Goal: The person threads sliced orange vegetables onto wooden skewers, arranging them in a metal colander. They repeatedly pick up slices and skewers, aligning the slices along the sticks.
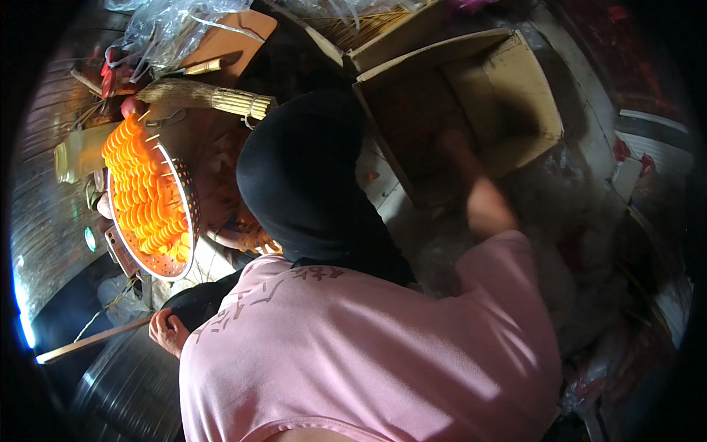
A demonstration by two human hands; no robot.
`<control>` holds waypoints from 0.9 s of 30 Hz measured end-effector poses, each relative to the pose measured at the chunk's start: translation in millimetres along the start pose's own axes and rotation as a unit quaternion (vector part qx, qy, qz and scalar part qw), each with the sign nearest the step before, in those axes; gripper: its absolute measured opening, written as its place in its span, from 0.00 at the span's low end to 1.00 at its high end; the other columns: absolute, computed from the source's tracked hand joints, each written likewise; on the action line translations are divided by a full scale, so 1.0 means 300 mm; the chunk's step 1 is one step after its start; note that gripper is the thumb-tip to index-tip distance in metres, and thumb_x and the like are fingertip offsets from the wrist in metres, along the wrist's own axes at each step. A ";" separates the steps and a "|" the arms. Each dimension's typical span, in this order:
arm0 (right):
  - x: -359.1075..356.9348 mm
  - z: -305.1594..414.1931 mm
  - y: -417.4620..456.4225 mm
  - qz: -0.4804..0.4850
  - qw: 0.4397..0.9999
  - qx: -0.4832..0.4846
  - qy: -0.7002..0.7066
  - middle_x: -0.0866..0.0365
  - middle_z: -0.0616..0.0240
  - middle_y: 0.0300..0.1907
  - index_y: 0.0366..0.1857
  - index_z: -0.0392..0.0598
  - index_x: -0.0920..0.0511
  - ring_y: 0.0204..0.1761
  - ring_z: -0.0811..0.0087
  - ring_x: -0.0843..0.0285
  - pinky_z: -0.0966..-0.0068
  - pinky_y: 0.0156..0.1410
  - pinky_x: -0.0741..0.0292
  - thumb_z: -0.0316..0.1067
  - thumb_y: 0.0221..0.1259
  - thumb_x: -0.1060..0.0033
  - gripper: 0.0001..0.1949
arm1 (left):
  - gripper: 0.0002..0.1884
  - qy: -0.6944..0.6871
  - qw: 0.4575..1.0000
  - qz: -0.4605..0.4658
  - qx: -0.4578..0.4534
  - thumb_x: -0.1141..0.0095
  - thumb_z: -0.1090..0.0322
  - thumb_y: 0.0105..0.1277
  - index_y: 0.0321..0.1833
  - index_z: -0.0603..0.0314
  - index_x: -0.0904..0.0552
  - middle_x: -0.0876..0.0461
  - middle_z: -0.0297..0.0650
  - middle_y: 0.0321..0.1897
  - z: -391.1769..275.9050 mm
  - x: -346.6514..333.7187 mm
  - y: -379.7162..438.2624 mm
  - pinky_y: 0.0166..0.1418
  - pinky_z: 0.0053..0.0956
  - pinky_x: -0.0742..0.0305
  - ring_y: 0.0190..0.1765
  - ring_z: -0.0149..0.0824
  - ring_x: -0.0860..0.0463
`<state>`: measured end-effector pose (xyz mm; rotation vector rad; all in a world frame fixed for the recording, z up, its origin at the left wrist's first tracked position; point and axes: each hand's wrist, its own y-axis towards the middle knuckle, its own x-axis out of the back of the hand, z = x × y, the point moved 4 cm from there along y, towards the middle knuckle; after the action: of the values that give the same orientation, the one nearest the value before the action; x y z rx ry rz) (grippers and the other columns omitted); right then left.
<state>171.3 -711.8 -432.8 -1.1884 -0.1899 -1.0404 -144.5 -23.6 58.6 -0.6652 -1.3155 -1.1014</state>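
My right hand is down inside an open cardboard box, in deep shade and blurred, so its fingers and anything in them cannot be made out. Near my thigh at the left, my left hand has curled fingers; whether it grips anything is unclear. The end of a wooden stick lies against or behind it. Ahead of that hand, a perforated colander with a white rim holds rows of orange spiral-cut slices on thin skewers. Beside my dark-clad knee lies a tied bundle of thin sticks.
A second cardboard box holds many thin sticks. At upper left are clear plastic bags, an orange-brown board, a light-handled tool and a red-handled tool. A jar and a phone flank the colander.
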 end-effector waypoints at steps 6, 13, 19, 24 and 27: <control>-0.105 0.021 0.061 0.008 0.999 0.004 -0.033 0.20 0.54 0.48 0.52 0.46 0.20 0.47 0.62 0.22 0.66 0.51 0.25 0.39 0.66 0.46 0.15 | 0.11 0.002 1.000 -0.002 -0.011 0.45 0.75 0.53 0.38 0.54 0.17 0.18 0.39 0.44 -0.009 -0.003 0.028 0.61 0.40 0.33 0.53 0.45 0.24; -0.177 0.044 0.112 0.020 0.997 0.018 -0.073 0.20 0.53 0.50 0.53 0.46 0.20 0.50 0.60 0.22 0.64 0.54 0.24 0.41 0.66 0.46 0.16 | 0.10 -0.003 1.000 -0.008 0.008 0.46 0.75 0.53 0.37 0.55 0.17 0.18 0.39 0.43 -0.012 0.001 0.005 0.62 0.39 0.34 0.53 0.44 0.25; -0.208 0.014 0.135 0.027 0.995 0.019 -0.099 0.20 0.52 0.51 0.53 0.46 0.20 0.52 0.59 0.21 0.63 0.56 0.24 0.42 0.66 0.46 0.17 | 0.10 -0.017 1.000 -0.001 0.014 0.47 0.76 0.53 0.37 0.56 0.17 0.18 0.39 0.42 -0.031 0.012 0.015 0.61 0.38 0.34 0.53 0.44 0.25; -0.254 -0.023 0.165 0.036 0.992 0.026 -0.119 0.19 0.51 0.53 0.53 0.46 0.20 0.54 0.58 0.21 0.62 0.57 0.24 0.43 0.66 0.46 0.17 | 0.10 -0.015 1.000 -0.001 0.010 0.47 0.76 0.52 0.36 0.56 0.17 0.18 0.38 0.41 -0.036 0.022 0.018 0.61 0.38 0.34 0.53 0.44 0.25; -0.255 -0.064 0.193 0.031 0.989 0.033 -0.140 0.19 0.50 0.54 0.53 0.47 0.19 0.55 0.57 0.21 0.61 0.58 0.24 0.43 0.66 0.46 0.18 | 0.10 -0.017 1.000 -0.001 0.007 0.46 0.75 0.52 0.36 0.56 0.17 0.18 0.38 0.41 -0.015 -0.001 0.002 0.61 0.39 0.35 0.53 0.44 0.25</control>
<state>165.3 -684.9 -526.6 -1.2690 -0.4015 -0.8054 -142.2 -27.4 57.5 -0.6747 -1.3515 -1.0862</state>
